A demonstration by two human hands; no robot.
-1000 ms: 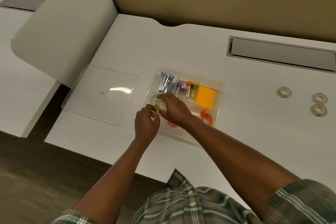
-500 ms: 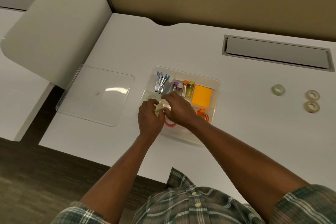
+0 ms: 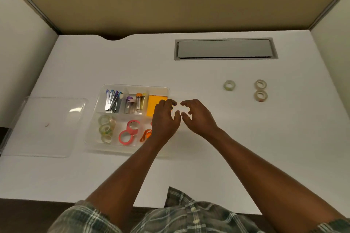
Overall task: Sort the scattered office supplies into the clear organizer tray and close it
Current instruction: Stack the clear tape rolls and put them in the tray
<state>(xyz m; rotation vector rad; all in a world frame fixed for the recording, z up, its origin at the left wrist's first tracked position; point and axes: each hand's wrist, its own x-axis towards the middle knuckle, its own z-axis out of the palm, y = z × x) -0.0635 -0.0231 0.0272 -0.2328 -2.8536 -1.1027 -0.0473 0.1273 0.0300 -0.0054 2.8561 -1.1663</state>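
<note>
Three tape rolls (image 3: 229, 85) unsorted nr desk's (image 3: 189, 166) right edge. L hand (image 3: 165, 117), R hand (image 3: 197, 115) loose, empty at tray's (image 3: 132, 86) right rim; lid (image 3: 47, 126) off, parked left, for loading.

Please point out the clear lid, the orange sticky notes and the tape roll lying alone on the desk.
clear lid (image 3: 47, 126), head view, middle of its flat panel.
orange sticky notes (image 3: 154, 103), head view, bare part of the top sheet.
lone tape roll (image 3: 229, 89), head view, near side of the ring.
</note>
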